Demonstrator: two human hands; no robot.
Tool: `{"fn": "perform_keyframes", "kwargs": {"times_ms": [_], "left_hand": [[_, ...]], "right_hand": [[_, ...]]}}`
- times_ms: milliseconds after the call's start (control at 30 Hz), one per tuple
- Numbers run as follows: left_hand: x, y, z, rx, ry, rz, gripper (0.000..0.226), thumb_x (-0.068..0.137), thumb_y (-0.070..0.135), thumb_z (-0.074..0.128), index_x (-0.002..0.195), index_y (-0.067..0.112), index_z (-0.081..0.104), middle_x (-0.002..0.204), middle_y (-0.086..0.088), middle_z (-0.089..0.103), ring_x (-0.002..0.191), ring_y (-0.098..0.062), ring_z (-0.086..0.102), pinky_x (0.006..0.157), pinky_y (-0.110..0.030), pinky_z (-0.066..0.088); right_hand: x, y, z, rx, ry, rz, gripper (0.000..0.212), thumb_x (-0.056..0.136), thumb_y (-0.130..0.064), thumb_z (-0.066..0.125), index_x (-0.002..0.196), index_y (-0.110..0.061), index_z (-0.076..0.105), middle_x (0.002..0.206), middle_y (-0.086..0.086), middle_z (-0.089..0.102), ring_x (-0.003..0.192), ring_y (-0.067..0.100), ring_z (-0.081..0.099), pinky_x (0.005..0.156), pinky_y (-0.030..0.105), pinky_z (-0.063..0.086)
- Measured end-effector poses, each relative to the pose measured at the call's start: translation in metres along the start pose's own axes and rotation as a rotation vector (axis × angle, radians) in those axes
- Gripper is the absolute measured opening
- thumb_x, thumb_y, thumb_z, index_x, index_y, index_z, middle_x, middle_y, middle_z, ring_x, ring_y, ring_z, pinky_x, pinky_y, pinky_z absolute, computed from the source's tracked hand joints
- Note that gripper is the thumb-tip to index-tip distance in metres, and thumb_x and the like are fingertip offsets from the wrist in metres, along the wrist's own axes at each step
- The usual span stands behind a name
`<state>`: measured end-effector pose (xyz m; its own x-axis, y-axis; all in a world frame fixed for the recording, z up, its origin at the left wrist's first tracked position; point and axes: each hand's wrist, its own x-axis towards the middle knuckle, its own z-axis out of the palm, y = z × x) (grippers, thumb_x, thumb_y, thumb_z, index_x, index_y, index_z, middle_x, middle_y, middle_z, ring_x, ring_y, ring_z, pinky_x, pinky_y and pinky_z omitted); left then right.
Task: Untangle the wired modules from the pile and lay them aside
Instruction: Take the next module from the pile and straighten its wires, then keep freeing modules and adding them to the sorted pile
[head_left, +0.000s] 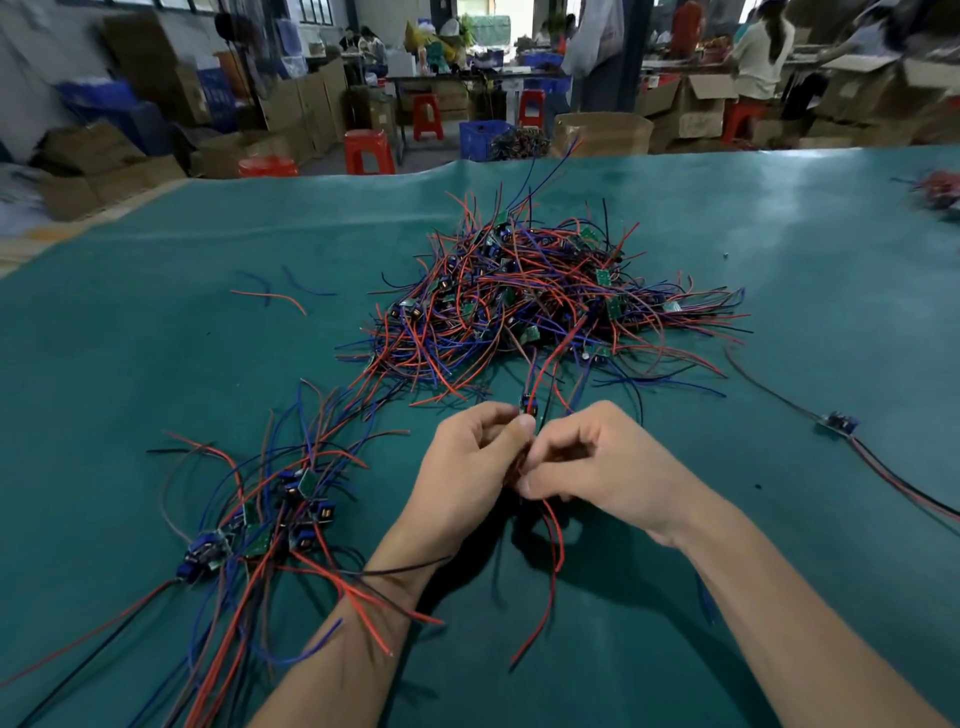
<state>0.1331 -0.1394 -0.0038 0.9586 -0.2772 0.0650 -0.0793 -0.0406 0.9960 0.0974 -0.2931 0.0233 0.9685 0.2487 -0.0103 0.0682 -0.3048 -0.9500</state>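
Observation:
A tangled pile of wired modules (540, 301), red, blue and black leads on small green boards, lies mid-table on the green mat (156, 364). Just in front of it, my left hand (467, 467) and my right hand (597, 462) meet and both pinch one wired module (529, 406). Its top pokes out above my fingertips. Its red wire runs up into the pile, and more red leads hang below my hands. A separated group of modules (260, 525) lies to the left, its long wires trailing across my left forearm.
A single module with long leads (836, 422) lies at the right. Loose wire offcuts (275, 291) lie at the far left of the mat. Another small bundle (940, 189) sits at the far right edge. Beyond the table stand red stools, cardboard boxes, blue crates and people.

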Motion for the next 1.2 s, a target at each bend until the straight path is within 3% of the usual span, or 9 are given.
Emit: {"fn": "perform_keyframes", "kwargs": {"times_ms": [100, 233, 367, 600, 733, 800, 867, 967, 1200], "left_hand": [[0.000, -0.001, 0.000, -0.024, 0.016, -0.017, 0.009, 0.097, 0.005, 0.060, 0.096, 0.009, 0.068, 0.073, 0.001, 0.072, 0.062, -0.010, 0.060, 0.059, -0.021, 0.051], [-0.003, 0.002, 0.000, -0.053, -0.049, -0.019, 0.010, 0.097, 0.002, 0.059, 0.094, 0.009, 0.065, 0.064, -0.002, 0.069, 0.049, -0.008, 0.054, 0.045, -0.018, 0.044], [-0.005, 0.003, 0.000, -0.031, -0.116, 0.008, 0.011, 0.096, 0.002, 0.060, 0.091, 0.007, 0.067, 0.065, -0.003, 0.069, 0.051, -0.009, 0.055, 0.047, -0.018, 0.044], [-0.004, 0.002, 0.002, -0.016, -0.078, 0.015, 0.019, 0.097, -0.002, 0.057, 0.096, 0.013, 0.069, 0.081, -0.009, 0.071, 0.061, -0.011, 0.058, 0.051, -0.019, 0.048], [-0.001, 0.000, 0.004, -0.160, 0.008, -0.016, 0.016, 0.102, 0.010, 0.051, 0.109, 0.014, 0.065, 0.095, -0.007, 0.073, 0.076, -0.012, 0.064, 0.063, -0.023, 0.055], [0.000, -0.001, 0.003, -0.187, 0.019, -0.014, 0.020, 0.105, 0.017, 0.047, 0.107, 0.015, 0.066, 0.106, -0.009, 0.070, 0.089, -0.015, 0.065, 0.072, -0.025, 0.057], [0.000, -0.001, 0.003, -0.181, 0.019, -0.004, 0.024, 0.106, 0.021, 0.044, 0.107, 0.014, 0.067, 0.112, -0.010, 0.068, 0.098, -0.017, 0.065, 0.078, -0.027, 0.058], [0.000, 0.000, 0.003, -0.215, 0.032, -0.028, 0.035, 0.106, 0.030, 0.041, 0.106, 0.008, 0.069, 0.106, -0.009, 0.070, 0.093, -0.021, 0.067, 0.075, -0.029, 0.058], [-0.002, 0.004, 0.003, -0.248, -0.082, -0.031, 0.050, 0.092, 0.049, 0.048, 0.097, 0.005, 0.071, 0.079, -0.015, 0.069, 0.065, -0.019, 0.062, 0.056, -0.021, 0.043]], "right_hand": [[0.002, 0.004, 0.000, -0.046, 0.123, -0.006, 0.020, 0.073, -0.033, 0.076, 0.070, -0.013, 0.078, 0.063, 0.017, 0.063, 0.057, 0.014, 0.049, 0.059, 0.027, 0.039], [0.008, 0.012, -0.005, -0.097, 0.480, 0.020, 0.012, 0.078, -0.036, 0.078, 0.075, -0.025, 0.074, 0.065, -0.002, 0.069, 0.060, 0.010, 0.059, 0.060, 0.030, 0.044], [0.011, 0.008, -0.001, 0.245, 0.426, 0.072, 0.015, 0.073, -0.032, 0.073, 0.086, -0.028, 0.079, 0.065, -0.006, 0.068, 0.064, 0.010, 0.061, 0.050, 0.029, 0.044], [0.007, 0.007, -0.006, 0.307, 0.435, 0.078, 0.013, 0.087, -0.012, 0.077, 0.079, -0.021, 0.081, 0.071, -0.004, 0.070, 0.064, 0.009, 0.059, 0.051, 0.023, 0.044], [0.006, -0.002, -0.018, 0.721, 0.532, 0.040, 0.026, 0.092, -0.003, 0.065, 0.072, -0.016, 0.076, 0.076, 0.006, 0.071, 0.061, 0.014, 0.058, 0.052, 0.023, 0.046], [0.003, -0.005, -0.030, 0.974, 0.563, 0.029, 0.015, 0.091, -0.007, 0.061, 0.079, -0.012, 0.070, 0.074, 0.006, 0.069, 0.059, 0.014, 0.057, 0.052, 0.022, 0.047], [0.000, -0.007, -0.040, 1.169, 0.539, -0.007, 0.005, 0.082, -0.012, 0.064, 0.086, -0.009, 0.066, 0.074, 0.005, 0.064, 0.059, 0.015, 0.054, 0.051, 0.023, 0.046], [-0.004, -0.007, -0.047, 1.251, 0.424, -0.066, 0.025, 0.079, -0.017, 0.061, 0.095, -0.004, 0.073, 0.079, 0.003, 0.060, 0.063, 0.014, 0.051, 0.055, 0.022, 0.044], [-0.001, -0.003, -0.029, 0.929, 0.138, -0.082, 0.034, 0.071, -0.009, 0.075, 0.104, -0.006, 0.078, 0.086, 0.011, 0.069, 0.057, 0.013, 0.049, 0.048, 0.021, 0.040]]}}
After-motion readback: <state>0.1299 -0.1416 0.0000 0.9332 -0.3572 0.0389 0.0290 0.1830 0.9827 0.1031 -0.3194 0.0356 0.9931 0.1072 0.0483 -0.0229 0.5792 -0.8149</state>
